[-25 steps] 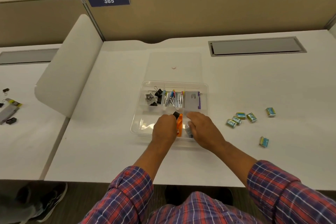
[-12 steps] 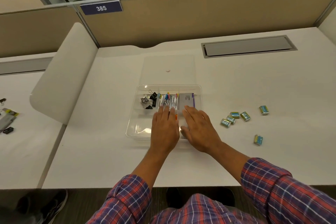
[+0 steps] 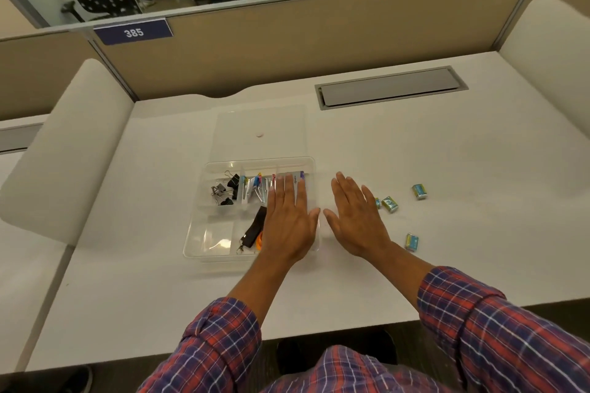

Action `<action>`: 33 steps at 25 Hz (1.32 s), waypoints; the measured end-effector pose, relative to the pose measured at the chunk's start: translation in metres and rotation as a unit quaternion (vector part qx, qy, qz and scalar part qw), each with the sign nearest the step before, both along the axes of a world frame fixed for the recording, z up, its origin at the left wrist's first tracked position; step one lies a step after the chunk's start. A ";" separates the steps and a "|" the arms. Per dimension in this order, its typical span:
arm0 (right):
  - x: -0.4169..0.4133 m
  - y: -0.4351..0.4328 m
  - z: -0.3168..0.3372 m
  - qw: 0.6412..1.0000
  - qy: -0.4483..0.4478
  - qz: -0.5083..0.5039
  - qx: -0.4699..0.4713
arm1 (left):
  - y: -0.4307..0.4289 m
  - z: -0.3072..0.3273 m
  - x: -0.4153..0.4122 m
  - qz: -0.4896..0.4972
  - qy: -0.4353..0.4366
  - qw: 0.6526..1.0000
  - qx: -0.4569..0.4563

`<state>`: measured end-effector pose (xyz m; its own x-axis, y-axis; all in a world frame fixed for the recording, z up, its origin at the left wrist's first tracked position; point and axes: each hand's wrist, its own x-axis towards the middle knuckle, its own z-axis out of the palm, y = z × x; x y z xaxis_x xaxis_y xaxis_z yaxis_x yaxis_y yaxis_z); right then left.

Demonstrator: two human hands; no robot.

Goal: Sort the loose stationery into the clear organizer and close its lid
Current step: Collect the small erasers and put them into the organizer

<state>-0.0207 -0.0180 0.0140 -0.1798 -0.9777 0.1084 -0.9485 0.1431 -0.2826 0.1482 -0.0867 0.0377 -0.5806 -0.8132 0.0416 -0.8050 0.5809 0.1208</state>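
left hand (image 3: 289, 220): flat, fingers straight, holding nothing, over the right side of the clear organizer (image 3: 194, 233).
right hand (image 3: 357, 220): flat, empty, just right of the organizer.
small packets (image 3: 389, 203): loose on the desk (image 3: 463, 265), just right of the right hand.
lid (image 3: 260, 128): lying open beyond the left fingertips.
advice: probably pinch packets one by one while the left hand steadies the organizer.

There are two hands, a left hand (image 3: 289, 223) and a right hand (image 3: 357, 217), one clear organizer (image 3: 223, 166), one lid (image 3: 242, 137), four visible blue-green packets (image 3: 419, 191), at least three binder clips (image 3: 226, 191) and one black strap (image 3: 255, 225).
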 end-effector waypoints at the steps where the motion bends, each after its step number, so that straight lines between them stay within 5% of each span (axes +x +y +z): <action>1: -0.010 0.003 -0.002 1.000 0.001 -0.011 0.002 | 0.002 0.002 -0.012 -0.011 0.003 1.000 0.001; 10: -0.104 0.048 -0.009 0.995 -0.042 -0.094 0.014 | 0.041 -0.003 -0.121 -0.086 0.046 0.992 0.081; 18: -0.136 0.042 -0.020 0.987 -0.127 -0.056 0.081 | 0.059 -0.021 -0.149 0.096 0.031 0.988 0.114; 27: -0.150 0.023 -0.026 0.982 -0.146 -0.032 0.116 | 0.051 -0.026 -0.151 0.138 0.094 0.971 0.169; 31: -0.164 0.028 -0.016 0.957 -0.266 -0.104 0.055 | 0.048 -0.025 -0.151 0.170 0.144 0.953 0.204; 33: -0.173 0.034 -0.009 0.900 -0.406 -0.149 0.059 | 0.047 -0.024 -0.150 0.193 0.177 0.942 0.210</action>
